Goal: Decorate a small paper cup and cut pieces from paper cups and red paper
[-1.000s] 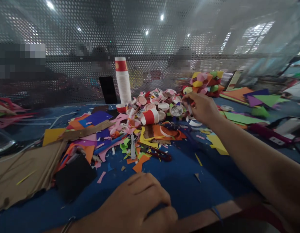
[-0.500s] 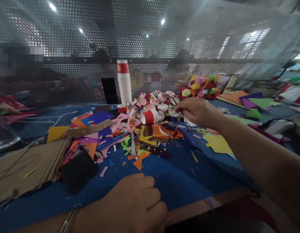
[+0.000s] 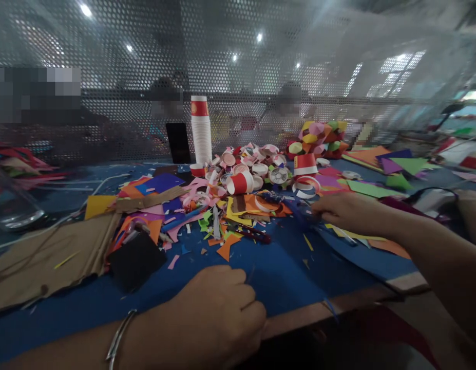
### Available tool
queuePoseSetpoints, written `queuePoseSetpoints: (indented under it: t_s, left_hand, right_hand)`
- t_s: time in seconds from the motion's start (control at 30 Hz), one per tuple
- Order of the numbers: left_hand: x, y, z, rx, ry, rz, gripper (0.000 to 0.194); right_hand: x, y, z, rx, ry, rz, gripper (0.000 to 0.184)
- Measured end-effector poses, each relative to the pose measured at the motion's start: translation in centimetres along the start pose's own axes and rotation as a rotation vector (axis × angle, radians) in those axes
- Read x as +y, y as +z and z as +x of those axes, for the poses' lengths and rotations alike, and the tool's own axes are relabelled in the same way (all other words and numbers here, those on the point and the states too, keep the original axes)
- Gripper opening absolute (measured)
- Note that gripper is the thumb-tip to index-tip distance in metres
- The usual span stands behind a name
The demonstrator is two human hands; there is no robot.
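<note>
My left hand (image 3: 222,311) is closed at the table's front edge, back of the hand up. Whatever lies inside its fingers is hidden. My right hand (image 3: 343,210) reaches in from the right, palm down, with its fingertips at a blue tool (image 3: 301,216) that has a dark cord and looks like a glue gun. Its fingers are bunched and blurred, so a grip cannot be made out. Beyond it are a red paper cup (image 3: 305,163) and white-red rings (image 3: 306,186). Another red-and-white cup (image 3: 240,183) lies on its side among cut cup pieces (image 3: 260,168).
A tall stack of paper cups (image 3: 202,136) stands at the back beside a dark phone (image 3: 178,143). Dark red-handled scissors (image 3: 255,235) lie amid paper scraps. Brown paper (image 3: 53,257) and a black square (image 3: 136,261) are at left. A colourful paper-covered object (image 3: 318,139) stands behind.
My right hand has moved from the cup bottoms toward me and to the right, to the blue tool. The red cup and rings it hid now show. My left hand stays closed.
</note>
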State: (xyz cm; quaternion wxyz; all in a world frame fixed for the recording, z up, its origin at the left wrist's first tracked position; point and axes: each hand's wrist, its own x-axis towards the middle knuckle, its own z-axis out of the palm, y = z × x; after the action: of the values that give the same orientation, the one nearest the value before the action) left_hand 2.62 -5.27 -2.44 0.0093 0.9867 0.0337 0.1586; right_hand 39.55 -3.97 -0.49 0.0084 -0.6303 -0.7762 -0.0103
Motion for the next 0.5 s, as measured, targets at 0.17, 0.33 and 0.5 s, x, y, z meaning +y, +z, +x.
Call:
queuePoseSetpoints:
  t_s: [0.17, 0.33, 0.5]
  left_hand:
    - [-0.1, 0.0, 0.0, -0.023, 0.002, 0.016, 0.024]
    - [0.1, -0.2, 0.1, -0.031, 0.015, 0.049, 0.025]
    - [-0.1, -0.1, 0.1, -0.046, -0.01, 0.06, 0.024]
  right_hand:
    - [0.6, 0.8, -0.7, 0.041, 0.025, 0.024, 0.028]
    - [-0.5, 0.7, -1.4, 0.154, 0.016, 0.016, 0.029]
    - [-6.1, -0.4, -0.9, 0.176, -0.137, 0.065, 0.03]
